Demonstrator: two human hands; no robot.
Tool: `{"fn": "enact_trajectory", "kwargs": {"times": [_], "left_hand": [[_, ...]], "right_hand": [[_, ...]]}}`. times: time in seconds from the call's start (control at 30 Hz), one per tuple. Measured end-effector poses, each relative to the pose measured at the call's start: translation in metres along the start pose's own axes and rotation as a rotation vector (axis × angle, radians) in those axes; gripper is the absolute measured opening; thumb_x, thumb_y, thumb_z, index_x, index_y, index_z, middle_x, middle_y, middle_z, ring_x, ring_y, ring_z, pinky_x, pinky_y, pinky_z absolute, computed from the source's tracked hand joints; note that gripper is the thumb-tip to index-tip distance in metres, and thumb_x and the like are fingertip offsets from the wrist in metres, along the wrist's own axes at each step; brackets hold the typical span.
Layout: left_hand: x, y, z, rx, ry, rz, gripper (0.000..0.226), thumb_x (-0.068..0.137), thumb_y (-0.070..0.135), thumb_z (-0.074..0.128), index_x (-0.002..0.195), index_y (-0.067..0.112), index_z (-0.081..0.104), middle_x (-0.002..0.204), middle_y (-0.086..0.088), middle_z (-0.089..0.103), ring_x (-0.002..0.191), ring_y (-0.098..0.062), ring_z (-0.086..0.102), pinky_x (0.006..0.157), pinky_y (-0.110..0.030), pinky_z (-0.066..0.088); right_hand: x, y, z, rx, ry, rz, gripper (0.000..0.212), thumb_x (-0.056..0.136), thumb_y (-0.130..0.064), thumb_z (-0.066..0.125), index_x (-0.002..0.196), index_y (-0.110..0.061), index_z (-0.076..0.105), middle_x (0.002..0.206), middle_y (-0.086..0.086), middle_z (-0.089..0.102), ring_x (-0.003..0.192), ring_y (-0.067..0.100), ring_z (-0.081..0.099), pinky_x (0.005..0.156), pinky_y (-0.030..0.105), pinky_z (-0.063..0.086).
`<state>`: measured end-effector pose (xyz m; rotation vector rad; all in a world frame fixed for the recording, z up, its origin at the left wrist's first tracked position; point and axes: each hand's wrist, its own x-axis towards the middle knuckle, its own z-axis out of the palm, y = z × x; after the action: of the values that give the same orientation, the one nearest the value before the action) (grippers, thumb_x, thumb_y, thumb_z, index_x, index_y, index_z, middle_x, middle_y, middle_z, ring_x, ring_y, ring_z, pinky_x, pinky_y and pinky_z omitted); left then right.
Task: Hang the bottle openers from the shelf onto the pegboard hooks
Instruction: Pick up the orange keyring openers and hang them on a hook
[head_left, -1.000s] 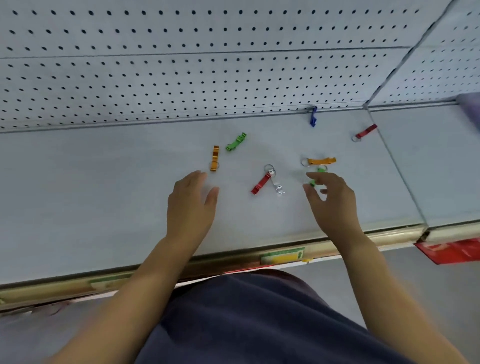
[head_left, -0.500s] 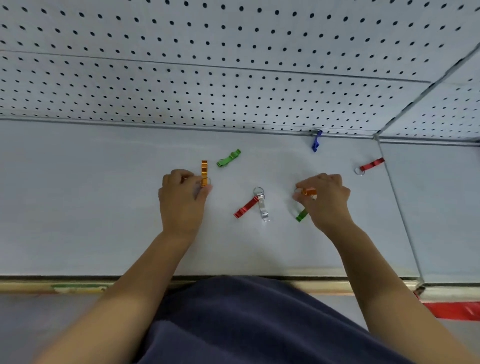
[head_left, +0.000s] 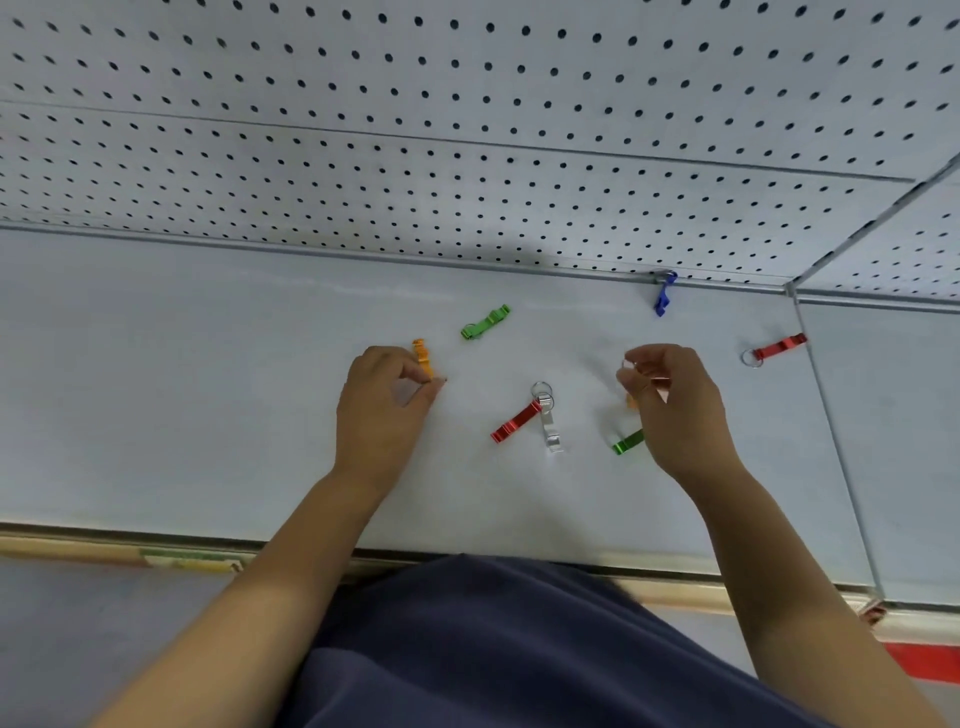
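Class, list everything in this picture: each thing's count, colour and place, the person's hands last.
Pegboard: 1, white, behind shelf.
Shelf: 1, pale grey, below pegboard.
Green bottle openers: 2, green, mid-shelf and by right hand.
Red bottle openers: 2, red, centre and right.
Silver bottle opener: 1, silver, beside centre red one.
Blue bottle opener: 1, blue, at pegboard's foot.
Orange bottle openers: 2, orange, one pinched per hand, right one mostly hidden.
Garment: 1, dark blue, bottom.
Left hand, right hand: 2, over shelf.

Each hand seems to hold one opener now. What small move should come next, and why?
Probably lift both hands toward the pegboard: the left hand pinches an orange opener and the right hand pinches a second orange opener, so both grips look ready.
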<state>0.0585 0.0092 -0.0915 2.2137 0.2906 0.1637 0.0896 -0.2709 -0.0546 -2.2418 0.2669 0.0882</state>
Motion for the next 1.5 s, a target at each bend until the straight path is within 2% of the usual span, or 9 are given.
{"fn": "enact_trajectory", "kwargs": {"times": [0.2, 0.33, 0.5, 0.6, 0.77, 1.0, 1.13, 1.3, 1.5], "left_hand": [[-0.007, 0.028, -0.031, -0.28, 0.014, -0.207, 0.012, 0.085, 0.03, 0.08, 0.081, 0.021, 0.073, 0.115, 0.019, 0.07, 0.11, 0.001, 0.063, 0.098, -0.032, 0.05], [-0.018, 0.045, -0.065, -0.605, -0.068, -0.269, 0.014, 0.085, 0.022, 0.08, 0.074, 0.017, 0.074, 0.113, 0.012, 0.076, 0.111, -0.004, 0.068, 0.105, -0.036, 0.045], [-0.033, 0.055, -0.115, -0.712, -0.032, -0.256, 0.012, 0.081, 0.011, 0.08, 0.077, 0.004, 0.071, 0.097, -0.001, 0.08, 0.099, -0.013, 0.074, 0.097, -0.034, 0.054], [-0.039, 0.053, -0.152, -0.776, 0.037, -0.188, 0.012, 0.073, 0.013, 0.082, 0.078, 0.008, 0.072, 0.092, -0.008, 0.08, 0.095, -0.024, 0.076, 0.092, -0.034, 0.058], [-0.046, 0.05, -0.222, -0.735, 0.082, -0.019, 0.017, 0.07, 0.016, 0.081, 0.085, 0.012, 0.074, 0.087, -0.004, 0.08, 0.082, -0.031, 0.075, 0.073, -0.027, 0.061], [-0.033, 0.038, -0.316, -0.72, 0.17, 0.17, 0.017, 0.079, 0.015, 0.079, 0.094, 0.008, 0.076, 0.09, -0.001, 0.079, 0.076, -0.019, 0.073, 0.064, -0.015, 0.052], [-0.03, 0.027, -0.357, -0.683, 0.177, 0.275, 0.023, 0.083, 0.031, 0.072, 0.101, 0.017, 0.077, 0.084, 0.001, 0.078, 0.065, -0.006, 0.062, 0.059, -0.016, 0.048], [-0.026, 0.015, -0.392, -0.708, 0.225, 0.368, 0.02, 0.082, 0.026, 0.075, 0.099, 0.017, 0.075, 0.089, 0.0, 0.077, 0.073, -0.021, 0.067, 0.059, -0.021, 0.052], [-0.02, 0.005, -0.426, -0.821, 0.348, 0.454, 0.031, 0.082, 0.014, 0.078, 0.104, 0.024, 0.06, 0.092, -0.002, 0.075, 0.078, -0.018, 0.069, 0.057, -0.021, 0.052]], "right_hand": [[-0.026, -0.038, 0.002, 0.104, 0.034, -0.103, 0.014, 0.099, -0.021, 0.062, 0.112, -0.026, 0.06, 0.102, -0.016, 0.064, 0.086, -0.016, 0.059, 0.072, -0.003, 0.04], [-0.051, -0.069, 0.009, 0.17, 0.037, -0.159, 0.013, 0.098, -0.025, 0.061, 0.111, -0.026, 0.062, 0.104, -0.022, 0.065, 0.088, -0.015, 0.06, 0.075, -0.001, 0.043], [-0.079, -0.118, 0.026, 0.277, 0.02, -0.203, 0.009, 0.099, -0.027, 0.06, 0.106, -0.032, 0.062, 0.105, -0.018, 0.07, 0.096, -0.004, 0.066, 0.084, 0.013, 0.049], [-0.099, -0.153, 0.044, 0.453, -0.019, -0.226, 0.007, 0.098, -0.022, 0.062, 0.104, -0.025, 0.063, 0.102, -0.005, 0.073, 0.091, 0.005, 0.069, 0.07, 0.013, 0.053], [-0.138, -0.218, 0.088, 0.608, -0.06, -0.276, 0.008, 0.098, -0.014, 0.062, 0.102, -0.02, 0.064, 0.093, 0.006, 0.072, 0.085, 0.032, 0.065, 0.07, 0.02, 0.054], [-0.185, -0.313, 0.133, 0.623, -0.013, -0.395, 0.015, 0.086, -0.035, 0.064, 0.1, -0.03, 0.066, 0.09, 0.002, 0.071, 0.083, 0.028, 0.067, 0.067, 0.016, 0.053], [-0.203, -0.356, 0.156, 0.642, 0.06, -0.486, 0.011, 0.088, -0.028, 0.067, 0.097, -0.033, 0.065, 0.091, 0.001, 0.071, 0.079, 0.023, 0.066, 0.064, 0.014, 0.052], [-0.223, -0.397, 0.182, 0.643, 0.114, -0.579, 0.015, 0.086, -0.033, 0.068, 0.101, -0.031, 0.067, 0.086, -0.009, 0.072, 0.072, 0.003, 0.064, 0.063, 0.013, 0.048], [-0.23, -0.441, 0.196, 0.622, 0.2, -0.748, 0.019, 0.09, -0.026, 0.071, 0.107, -0.023, 0.065, 0.093, -0.006, 0.068, 0.077, 0.009, 0.063, 0.069, 0.02, 0.047]]}}
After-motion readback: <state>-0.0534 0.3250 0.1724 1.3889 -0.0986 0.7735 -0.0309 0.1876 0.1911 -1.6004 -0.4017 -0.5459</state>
